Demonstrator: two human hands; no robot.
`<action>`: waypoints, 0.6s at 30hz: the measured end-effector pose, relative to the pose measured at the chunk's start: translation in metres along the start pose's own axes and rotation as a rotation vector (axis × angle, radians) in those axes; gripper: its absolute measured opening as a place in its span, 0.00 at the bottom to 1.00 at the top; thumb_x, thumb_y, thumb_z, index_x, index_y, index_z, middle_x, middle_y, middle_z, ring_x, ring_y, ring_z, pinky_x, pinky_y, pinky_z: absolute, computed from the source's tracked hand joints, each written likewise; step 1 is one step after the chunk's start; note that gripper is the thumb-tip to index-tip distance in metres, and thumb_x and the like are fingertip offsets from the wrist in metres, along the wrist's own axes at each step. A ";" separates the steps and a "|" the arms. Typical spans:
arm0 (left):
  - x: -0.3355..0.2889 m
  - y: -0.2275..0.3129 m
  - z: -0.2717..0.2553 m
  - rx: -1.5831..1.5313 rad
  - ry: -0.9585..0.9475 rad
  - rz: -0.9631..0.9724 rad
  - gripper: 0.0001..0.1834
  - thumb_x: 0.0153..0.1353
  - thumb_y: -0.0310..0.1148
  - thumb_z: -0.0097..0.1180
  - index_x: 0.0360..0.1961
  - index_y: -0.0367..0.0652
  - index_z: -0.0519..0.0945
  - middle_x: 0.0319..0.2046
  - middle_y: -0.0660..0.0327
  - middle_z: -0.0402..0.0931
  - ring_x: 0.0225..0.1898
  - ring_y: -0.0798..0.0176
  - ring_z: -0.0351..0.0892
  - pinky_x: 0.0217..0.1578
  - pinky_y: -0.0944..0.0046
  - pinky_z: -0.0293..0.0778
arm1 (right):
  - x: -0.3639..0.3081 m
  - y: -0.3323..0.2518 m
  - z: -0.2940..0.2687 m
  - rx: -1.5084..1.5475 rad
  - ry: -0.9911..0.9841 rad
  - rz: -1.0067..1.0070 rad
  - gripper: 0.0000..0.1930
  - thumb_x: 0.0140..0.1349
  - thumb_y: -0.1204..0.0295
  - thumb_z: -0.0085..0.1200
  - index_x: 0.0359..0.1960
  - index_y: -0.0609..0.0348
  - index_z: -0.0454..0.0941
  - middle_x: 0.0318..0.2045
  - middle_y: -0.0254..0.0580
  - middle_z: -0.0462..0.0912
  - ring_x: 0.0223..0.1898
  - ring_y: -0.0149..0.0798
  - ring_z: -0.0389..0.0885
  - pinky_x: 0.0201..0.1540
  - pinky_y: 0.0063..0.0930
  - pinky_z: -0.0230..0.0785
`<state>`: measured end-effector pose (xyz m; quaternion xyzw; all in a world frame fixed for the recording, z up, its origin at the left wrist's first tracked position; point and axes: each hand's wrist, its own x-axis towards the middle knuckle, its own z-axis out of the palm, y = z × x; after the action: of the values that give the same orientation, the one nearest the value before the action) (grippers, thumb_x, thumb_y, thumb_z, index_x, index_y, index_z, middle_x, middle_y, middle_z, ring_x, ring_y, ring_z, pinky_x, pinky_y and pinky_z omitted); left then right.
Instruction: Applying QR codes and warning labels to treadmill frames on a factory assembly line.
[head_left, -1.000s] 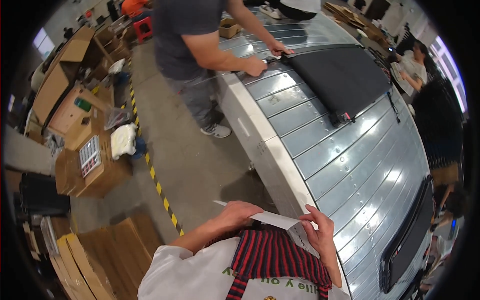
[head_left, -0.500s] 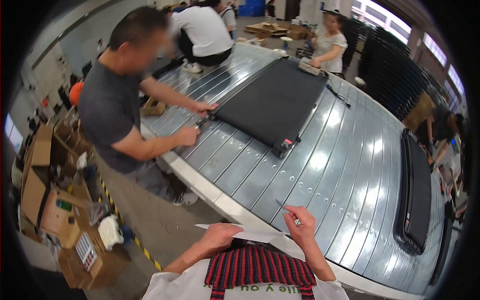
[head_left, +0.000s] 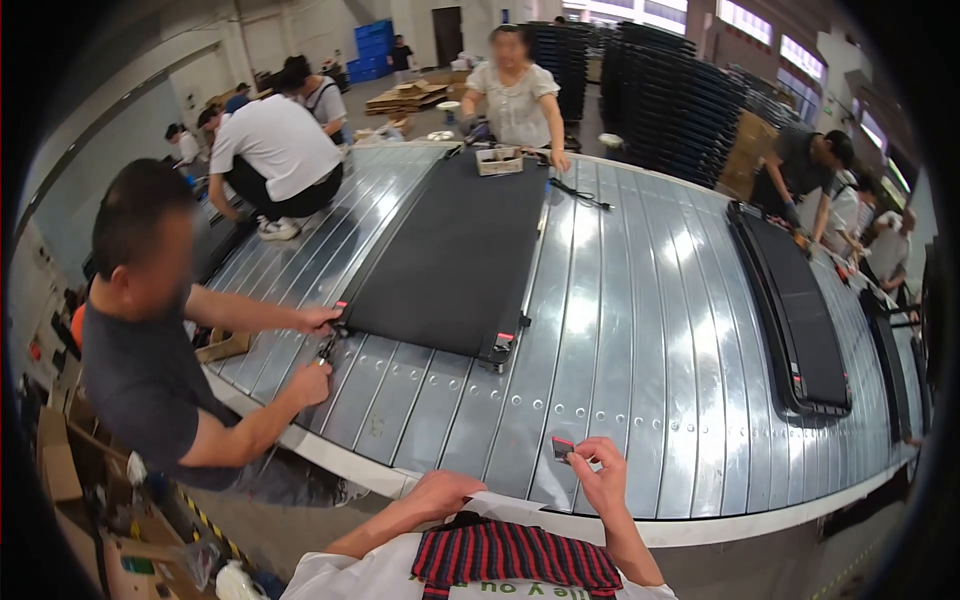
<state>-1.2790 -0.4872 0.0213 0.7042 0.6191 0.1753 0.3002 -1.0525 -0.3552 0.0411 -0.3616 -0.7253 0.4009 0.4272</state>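
Observation:
Between my right thumb and fingertips is a small dark label with a red edge (head_left: 561, 447), held up over the metal slats. My right hand (head_left: 604, 480) is closed in a pinch on it. Low in front of my body, my left hand (head_left: 447, 494) is closed on a white paper sheet (head_left: 503, 506), which shows only partly. Ahead and to the left lies a flat black panel (head_left: 440, 260), apart from my hands; a similar red-and-dark label (head_left: 503, 342) sits at its near right corner.
A slatted metal table (head_left: 640, 330) spreads before me. At left, a co-worker (head_left: 145, 350) works a tool at the panel's corner. Another person (head_left: 515, 100) stands by a small box (head_left: 499, 161) at the far end. A second black unit (head_left: 795, 320) lies right; someone squats on the table.
My view has turned to the right, so the table and panel appear farther left. The label in my right hand now shows its face instead of its edge. Both hands keep their grip.

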 end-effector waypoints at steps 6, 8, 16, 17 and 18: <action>0.039 -0.058 -0.024 0.053 -0.048 0.132 0.14 0.44 0.24 0.46 0.34 0.51 0.75 0.29 0.58 0.75 0.34 0.51 0.73 0.30 0.57 0.68 | 0.015 0.008 0.020 -0.010 0.096 0.106 0.04 0.45 0.78 0.57 0.22 0.63 0.74 0.25 0.39 0.75 0.26 0.30 0.72 0.30 0.21 0.64; 0.046 -0.079 -0.035 0.054 -0.076 0.175 0.12 0.45 0.26 0.46 0.33 0.50 0.74 0.29 0.58 0.74 0.34 0.51 0.72 0.30 0.55 0.67 | 0.020 0.008 0.028 -0.054 0.143 0.131 0.04 0.46 0.77 0.57 0.22 0.63 0.75 0.24 0.39 0.75 0.27 0.30 0.73 0.31 0.21 0.65; 0.080 -0.157 -0.065 0.127 -0.160 0.193 0.11 0.45 0.27 0.47 0.32 0.51 0.75 0.29 0.58 0.74 0.34 0.50 0.73 0.32 0.53 0.69 | 0.041 0.037 0.092 0.225 0.064 0.579 0.05 0.51 0.75 0.55 0.27 0.65 0.75 0.24 0.35 0.77 0.27 0.25 0.75 0.33 0.19 0.68; 0.085 -0.162 -0.068 0.147 -0.146 0.197 0.11 0.44 0.27 0.47 0.32 0.51 0.75 0.28 0.57 0.74 0.33 0.50 0.73 0.31 0.53 0.69 | 0.045 0.038 0.094 0.244 0.044 0.604 0.05 0.52 0.75 0.55 0.27 0.65 0.75 0.25 0.35 0.78 0.27 0.26 0.75 0.32 0.19 0.67; 0.090 -0.165 -0.071 0.166 -0.128 0.191 0.12 0.44 0.27 0.47 0.32 0.52 0.75 0.27 0.57 0.74 0.33 0.50 0.74 0.31 0.53 0.69 | 0.051 0.043 0.093 0.241 0.032 0.624 0.05 0.52 0.75 0.55 0.27 0.65 0.75 0.25 0.35 0.78 0.27 0.26 0.75 0.32 0.19 0.67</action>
<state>-1.4337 -0.3762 -0.0419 0.7920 0.5412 0.1062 0.2617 -1.1485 -0.3182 -0.0097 -0.5192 -0.5202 0.5896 0.3351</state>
